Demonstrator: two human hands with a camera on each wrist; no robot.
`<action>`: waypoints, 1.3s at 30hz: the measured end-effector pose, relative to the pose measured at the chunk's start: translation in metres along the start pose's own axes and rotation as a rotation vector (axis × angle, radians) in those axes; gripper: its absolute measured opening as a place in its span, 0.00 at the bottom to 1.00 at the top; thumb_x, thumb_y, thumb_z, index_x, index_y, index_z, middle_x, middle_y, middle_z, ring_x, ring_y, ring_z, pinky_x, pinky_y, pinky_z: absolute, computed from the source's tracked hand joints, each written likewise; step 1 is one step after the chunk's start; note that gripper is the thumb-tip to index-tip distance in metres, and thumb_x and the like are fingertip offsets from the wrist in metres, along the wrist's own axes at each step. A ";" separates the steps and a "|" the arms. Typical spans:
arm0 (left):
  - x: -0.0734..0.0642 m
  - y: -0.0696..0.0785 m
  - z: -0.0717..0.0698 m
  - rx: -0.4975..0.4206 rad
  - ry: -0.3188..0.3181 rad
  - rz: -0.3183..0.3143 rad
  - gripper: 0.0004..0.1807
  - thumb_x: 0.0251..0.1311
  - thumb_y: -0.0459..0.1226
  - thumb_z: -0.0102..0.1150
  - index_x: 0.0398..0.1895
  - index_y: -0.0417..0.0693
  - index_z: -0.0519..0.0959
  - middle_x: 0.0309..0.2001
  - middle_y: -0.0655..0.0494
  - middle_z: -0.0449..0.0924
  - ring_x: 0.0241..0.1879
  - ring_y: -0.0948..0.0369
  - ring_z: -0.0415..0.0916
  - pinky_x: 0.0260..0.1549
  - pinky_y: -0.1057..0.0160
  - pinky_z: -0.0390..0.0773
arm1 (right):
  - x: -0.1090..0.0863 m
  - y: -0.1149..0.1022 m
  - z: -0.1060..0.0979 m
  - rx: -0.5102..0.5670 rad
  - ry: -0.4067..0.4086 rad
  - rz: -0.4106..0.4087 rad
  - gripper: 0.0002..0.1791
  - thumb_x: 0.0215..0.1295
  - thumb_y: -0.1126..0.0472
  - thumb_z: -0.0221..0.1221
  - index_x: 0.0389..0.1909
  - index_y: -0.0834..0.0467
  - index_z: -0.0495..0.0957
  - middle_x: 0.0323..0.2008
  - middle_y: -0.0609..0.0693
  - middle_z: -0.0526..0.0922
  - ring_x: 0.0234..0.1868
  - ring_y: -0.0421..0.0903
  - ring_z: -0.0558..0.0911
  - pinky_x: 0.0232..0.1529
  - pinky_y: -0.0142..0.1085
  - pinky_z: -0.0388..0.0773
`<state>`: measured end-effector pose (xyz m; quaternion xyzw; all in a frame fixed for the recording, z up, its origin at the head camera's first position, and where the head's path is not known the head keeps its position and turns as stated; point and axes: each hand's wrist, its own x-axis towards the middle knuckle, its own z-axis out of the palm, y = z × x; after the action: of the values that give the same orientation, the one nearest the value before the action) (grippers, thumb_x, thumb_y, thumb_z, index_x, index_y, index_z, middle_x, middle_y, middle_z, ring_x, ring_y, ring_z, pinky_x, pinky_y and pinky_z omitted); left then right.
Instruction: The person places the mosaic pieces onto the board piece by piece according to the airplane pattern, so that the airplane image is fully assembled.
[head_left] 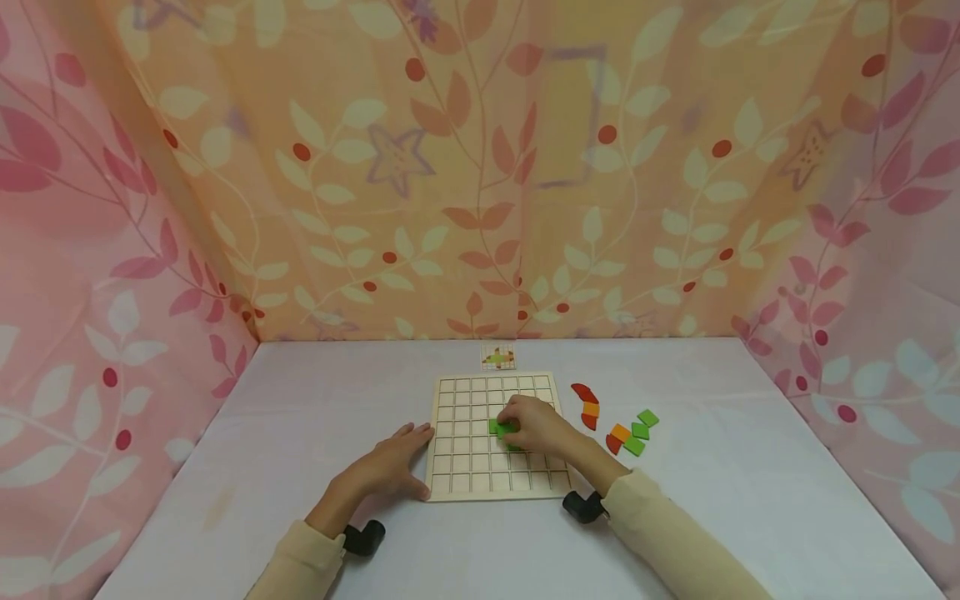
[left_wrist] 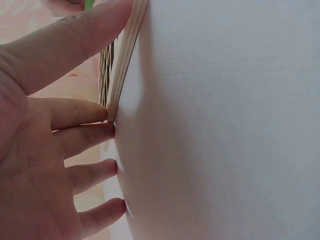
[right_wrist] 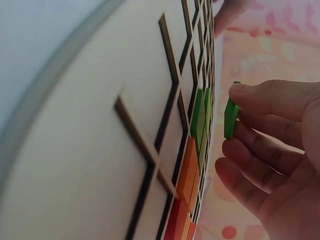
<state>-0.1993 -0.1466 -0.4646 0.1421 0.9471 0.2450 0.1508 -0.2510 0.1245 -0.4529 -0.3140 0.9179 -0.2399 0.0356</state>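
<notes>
Green tile (right_wrist: 231,119) pinched above a gridded wooden board (head_left: 460,463)

Pale wood, ruled into squares, the board lies flat on a white table (head_left: 720,533). Over its middle, the right hand (head_left: 536,427) pinches the green tile between thumb and fingertips; seen from the right wrist, a narrow gap separates this tile from the board's surface. Below it, green pieces (right_wrist: 201,122) rest on the grid, followed by an orange piece (right_wrist: 187,167) and a red piece (right_wrist: 176,217); in the head view the right hand covers much of this group.

The left hand (head_left: 384,465) is released, its fingers straight and spread. Its thumb rests at the near left corner of the board, and its fingertips reach the left edge farther up.

Just beyond the board's far edge lies a small card (head_left: 498,357) with a coloured figure on a grid, too small to read in detail. To the right of the board, loose on the table, are red curved pieces (head_left: 583,392), orange squares (head_left: 591,410) and green squares (head_left: 634,446), some touching in a short chain. Cream sleeves (head_left: 675,533) cover both forearms, and a black device (head_left: 365,539) sits at each wrist. Leaf-patterned cloth (head_left: 480,167) hangs behind and at both sides.
</notes>
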 end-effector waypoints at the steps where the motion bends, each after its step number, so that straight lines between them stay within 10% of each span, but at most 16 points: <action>1: 0.000 0.000 0.000 -0.002 0.001 -0.001 0.52 0.39 0.39 0.79 0.71 0.41 0.64 0.74 0.48 0.60 0.76 0.44 0.48 0.68 0.36 0.55 | 0.001 -0.001 0.001 -0.007 -0.007 0.002 0.13 0.54 0.63 0.69 0.41 0.60 0.86 0.35 0.47 0.81 0.33 0.39 0.74 0.35 0.29 0.73; 39: -0.001 0.002 0.000 0.002 0.002 -0.011 0.52 0.38 0.39 0.79 0.71 0.42 0.64 0.74 0.48 0.61 0.76 0.44 0.49 0.68 0.35 0.55 | 0.005 -0.014 0.014 -0.126 -0.073 -0.003 0.08 0.55 0.62 0.68 0.36 0.55 0.86 0.32 0.44 0.78 0.32 0.38 0.71 0.35 0.29 0.72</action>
<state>-0.1980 -0.1450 -0.4628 0.1370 0.9483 0.2432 0.1512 -0.2444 0.1059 -0.4586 -0.3256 0.9288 -0.1700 0.0486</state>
